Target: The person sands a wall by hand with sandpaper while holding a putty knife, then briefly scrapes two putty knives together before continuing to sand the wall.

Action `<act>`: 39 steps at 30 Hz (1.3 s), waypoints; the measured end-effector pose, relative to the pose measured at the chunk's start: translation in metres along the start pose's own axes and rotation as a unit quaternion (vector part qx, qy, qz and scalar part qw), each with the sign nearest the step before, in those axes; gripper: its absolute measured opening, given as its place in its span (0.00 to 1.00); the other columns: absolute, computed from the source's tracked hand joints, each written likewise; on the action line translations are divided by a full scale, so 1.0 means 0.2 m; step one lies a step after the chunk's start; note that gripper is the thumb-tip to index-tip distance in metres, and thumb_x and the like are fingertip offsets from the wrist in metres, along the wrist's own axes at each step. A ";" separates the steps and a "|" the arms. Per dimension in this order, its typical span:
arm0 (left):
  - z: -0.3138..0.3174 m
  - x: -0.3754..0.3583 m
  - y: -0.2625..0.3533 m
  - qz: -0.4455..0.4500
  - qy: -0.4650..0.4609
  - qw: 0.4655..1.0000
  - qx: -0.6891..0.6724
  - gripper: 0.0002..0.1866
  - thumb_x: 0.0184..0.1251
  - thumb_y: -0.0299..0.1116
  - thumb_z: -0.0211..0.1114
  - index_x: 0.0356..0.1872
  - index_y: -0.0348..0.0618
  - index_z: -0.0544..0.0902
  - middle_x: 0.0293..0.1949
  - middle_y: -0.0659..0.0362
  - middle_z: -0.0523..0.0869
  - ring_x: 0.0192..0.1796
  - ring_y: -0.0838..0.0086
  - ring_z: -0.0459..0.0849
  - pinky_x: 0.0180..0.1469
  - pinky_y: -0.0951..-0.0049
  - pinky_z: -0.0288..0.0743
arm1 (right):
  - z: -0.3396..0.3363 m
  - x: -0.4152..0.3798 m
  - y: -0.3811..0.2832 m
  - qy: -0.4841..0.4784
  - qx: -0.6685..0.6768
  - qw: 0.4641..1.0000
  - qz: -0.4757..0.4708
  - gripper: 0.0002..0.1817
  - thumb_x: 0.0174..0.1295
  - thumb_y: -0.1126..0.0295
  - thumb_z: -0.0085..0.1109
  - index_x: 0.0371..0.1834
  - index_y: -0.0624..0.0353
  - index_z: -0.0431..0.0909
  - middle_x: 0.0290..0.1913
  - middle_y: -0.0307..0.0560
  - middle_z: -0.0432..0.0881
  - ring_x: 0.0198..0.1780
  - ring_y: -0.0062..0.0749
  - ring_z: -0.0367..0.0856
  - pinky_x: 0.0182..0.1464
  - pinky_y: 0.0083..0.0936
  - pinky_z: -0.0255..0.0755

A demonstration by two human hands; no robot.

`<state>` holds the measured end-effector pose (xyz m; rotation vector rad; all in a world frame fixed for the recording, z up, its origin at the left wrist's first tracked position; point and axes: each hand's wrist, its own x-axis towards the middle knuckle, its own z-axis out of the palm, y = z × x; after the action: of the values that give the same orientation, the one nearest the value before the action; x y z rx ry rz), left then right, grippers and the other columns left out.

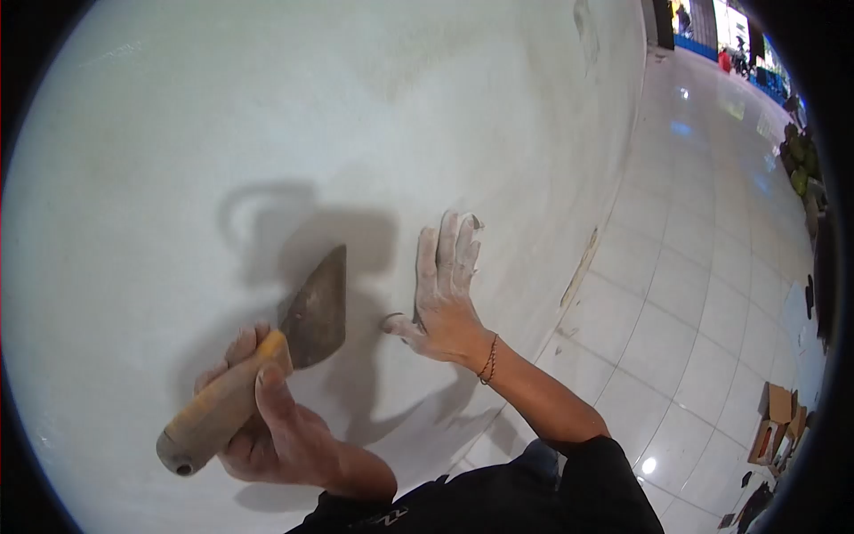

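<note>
Left grip (289,436) wrapped round a trowel (318,316), blade toward one o'clock.
Right hand (447,307) spreads flat against the wall (178,133), fingers pointing at twelve.

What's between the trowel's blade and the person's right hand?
Only wall, darkened by a shadow, lies between trowel blade and right hand in the head view.

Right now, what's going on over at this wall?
A person's left hand holds a trowel by its handle, with the blade pointing up in front of a pale wall. The right hand, its fingers coated whitish, is spread and appears to rest against the wall. Whether the blade touches it isn't clear.
</note>
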<state>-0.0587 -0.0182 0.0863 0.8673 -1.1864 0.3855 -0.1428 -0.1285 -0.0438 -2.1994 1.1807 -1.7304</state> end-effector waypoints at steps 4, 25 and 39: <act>-0.05 0.07 0.08 0.013 0.013 1.000 -0.001 0.20 0.59 0.29 0.64 0.46 0.27 0.67 0.39 0.43 0.81 0.43 0.59 0.82 0.49 0.63 0.78 | -0.34 0.90 -0.06 0.132 -0.009 0.982 -0.134 0.52 0.54 0.35 0.48 0.72 0.55 0.36 0.71 0.66 0.31 0.70 0.69 0.27 0.65 0.64 0.21; -0.03 0.12 0.02 0.056 0.050 0.994 -0.084 0.20 0.63 0.33 0.60 0.48 0.28 0.67 0.48 0.43 0.79 0.52 0.57 0.79 0.57 0.63 0.75 | -0.40 1.00 0.01 0.153 0.070 0.984 -0.058 0.51 0.56 0.30 0.34 0.72 0.56 0.33 0.70 0.70 0.26 0.70 0.70 0.22 0.64 0.64 0.19; 0.26 0.16 0.06 0.084 0.117 0.981 -0.129 0.21 0.66 0.32 0.56 0.48 0.19 0.65 0.50 0.38 0.76 0.54 0.53 0.77 0.57 0.58 0.75 | -0.41 0.90 -0.02 0.036 -0.128 0.981 -0.138 0.45 0.61 0.45 0.45 0.72 0.58 0.35 0.70 0.70 0.27 0.70 0.67 0.23 0.67 0.58 0.24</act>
<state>-0.0880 -0.0562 0.1262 0.4842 -1.0648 0.4475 -0.2013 -0.2075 0.1275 -2.5795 1.2251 -1.8644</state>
